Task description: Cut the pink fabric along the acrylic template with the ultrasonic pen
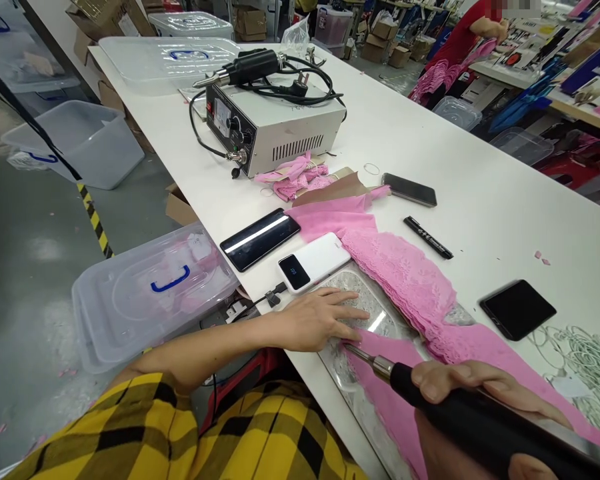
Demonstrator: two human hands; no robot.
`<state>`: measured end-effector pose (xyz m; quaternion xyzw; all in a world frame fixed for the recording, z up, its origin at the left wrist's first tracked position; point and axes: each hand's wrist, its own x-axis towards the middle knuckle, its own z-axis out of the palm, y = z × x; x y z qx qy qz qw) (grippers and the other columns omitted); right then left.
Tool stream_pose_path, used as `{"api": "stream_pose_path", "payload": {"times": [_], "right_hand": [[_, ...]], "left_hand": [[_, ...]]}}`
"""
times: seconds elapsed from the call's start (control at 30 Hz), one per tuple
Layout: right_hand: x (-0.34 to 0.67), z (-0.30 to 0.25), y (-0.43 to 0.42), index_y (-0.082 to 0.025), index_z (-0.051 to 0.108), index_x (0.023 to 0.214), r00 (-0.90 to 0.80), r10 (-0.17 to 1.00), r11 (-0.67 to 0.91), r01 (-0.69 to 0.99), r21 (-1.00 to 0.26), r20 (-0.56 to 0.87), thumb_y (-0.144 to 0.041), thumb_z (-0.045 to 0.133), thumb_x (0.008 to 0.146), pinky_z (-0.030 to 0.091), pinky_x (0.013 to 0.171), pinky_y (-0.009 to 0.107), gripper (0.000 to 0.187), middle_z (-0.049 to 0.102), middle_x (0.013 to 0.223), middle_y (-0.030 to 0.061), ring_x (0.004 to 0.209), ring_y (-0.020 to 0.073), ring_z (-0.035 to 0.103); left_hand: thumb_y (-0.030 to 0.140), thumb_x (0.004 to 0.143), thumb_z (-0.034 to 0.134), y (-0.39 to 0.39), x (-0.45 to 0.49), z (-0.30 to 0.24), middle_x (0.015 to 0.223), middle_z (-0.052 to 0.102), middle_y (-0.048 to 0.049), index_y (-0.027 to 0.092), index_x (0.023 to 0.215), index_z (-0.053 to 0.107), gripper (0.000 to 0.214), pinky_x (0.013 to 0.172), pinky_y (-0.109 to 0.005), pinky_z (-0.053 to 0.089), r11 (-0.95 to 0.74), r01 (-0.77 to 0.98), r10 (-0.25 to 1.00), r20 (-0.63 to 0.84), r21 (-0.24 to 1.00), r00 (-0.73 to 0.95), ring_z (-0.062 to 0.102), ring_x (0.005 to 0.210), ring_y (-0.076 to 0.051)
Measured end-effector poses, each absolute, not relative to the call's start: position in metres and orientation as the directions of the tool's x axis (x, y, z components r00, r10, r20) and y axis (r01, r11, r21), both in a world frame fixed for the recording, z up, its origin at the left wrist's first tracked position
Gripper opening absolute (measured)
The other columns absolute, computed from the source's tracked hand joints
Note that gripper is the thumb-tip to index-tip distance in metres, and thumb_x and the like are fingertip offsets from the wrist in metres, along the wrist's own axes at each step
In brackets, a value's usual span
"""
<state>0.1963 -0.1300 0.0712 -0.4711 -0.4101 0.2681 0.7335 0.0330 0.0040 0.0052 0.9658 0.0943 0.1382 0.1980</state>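
My left hand (320, 319) lies flat, fingers stretched out, on a scratched clear plate (375, 312) at the table's near edge, next to pink lace fabric (410, 280). My right hand (480, 390) is wrapped round a black pen-shaped hand tool (460, 413). Its metal tip (360, 352) touches the edge of the pink fabric just under my left fingertips. The lace runs from the plate up and left across the table.
A white power bank (314, 262) and a black phone (260, 239) lie left of the plate. A grey control box (275, 130) with another handpiece on top stands farther back. Two more phones (409, 189) (517, 309), a black marker (428, 237), white cords (585, 363). A lidded bin (150, 293) sits below.
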Motion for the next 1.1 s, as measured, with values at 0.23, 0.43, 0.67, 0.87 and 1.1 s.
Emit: {"api": "stream_pose_path", "payload": {"times": [0.23,0.43,0.67,0.87,1.1], "right_hand": [[0.199,0.070,-0.128,-0.027,0.069,0.096,0.487,0.775,0.441,0.039,-0.897,0.402,-0.039,0.057,0.073,0.052,0.055,0.043,0.028,0.059,0.086,0.0018,0.057,0.0188,0.057],[0.194,0.068,-0.127,-0.022,0.061,0.087,0.528,0.735,0.455,0.082,-0.887,0.426,-0.033,0.055,0.074,0.049,0.053,0.041,0.018,0.056,0.082,0.0010,0.056,0.0173,0.055],[0.190,0.070,-0.119,-0.021,0.058,0.083,0.497,0.714,0.504,0.124,-0.855,0.493,-0.031,0.057,0.074,0.048,0.048,0.038,0.013,0.053,0.076,-0.0002,0.053,0.0154,0.054],[0.198,0.076,-0.122,-0.019,0.060,0.085,0.600,0.682,0.470,0.078,-0.879,0.417,-0.029,0.052,0.072,0.048,0.054,0.038,0.017,0.056,0.081,0.0013,0.057,0.0157,0.056],[0.215,0.063,-0.118,-0.019,0.061,0.086,0.635,0.643,0.490,0.088,-0.867,0.428,-0.030,0.054,0.071,0.048,0.055,0.039,0.020,0.056,0.084,0.0019,0.057,0.0164,0.057]], "left_hand": [[0.005,0.081,0.055,0.003,0.033,0.003,0.145,0.054,0.0011,0.027,0.117,0.071,0.045,0.114,-0.044,0.034,-0.906,0.118,0.236,0.254,0.406,0.938,0.036,0.143,-0.029],[0.005,0.079,0.056,0.004,0.033,0.002,0.144,0.054,-0.0006,0.025,0.116,0.071,0.045,0.112,-0.045,0.038,-0.910,0.103,0.227,0.273,0.403,0.935,0.038,0.142,-0.031],[0.006,0.082,0.057,0.003,0.032,0.004,0.144,0.054,0.0012,0.028,0.116,0.071,0.043,0.114,-0.044,0.036,-0.903,0.123,0.245,0.258,0.412,0.935,0.036,0.144,-0.029],[-0.006,0.070,0.051,0.002,0.027,-0.001,0.138,0.059,-0.0005,0.022,0.100,0.074,0.047,0.112,-0.039,0.041,-0.853,0.111,0.328,0.359,0.509,0.874,0.041,0.141,-0.024],[-0.007,0.070,0.049,0.002,0.024,-0.005,0.137,0.061,-0.0020,0.022,0.103,0.074,0.050,0.107,-0.041,0.047,-0.902,0.061,0.266,0.441,0.427,0.857,0.044,0.139,-0.026]]}}
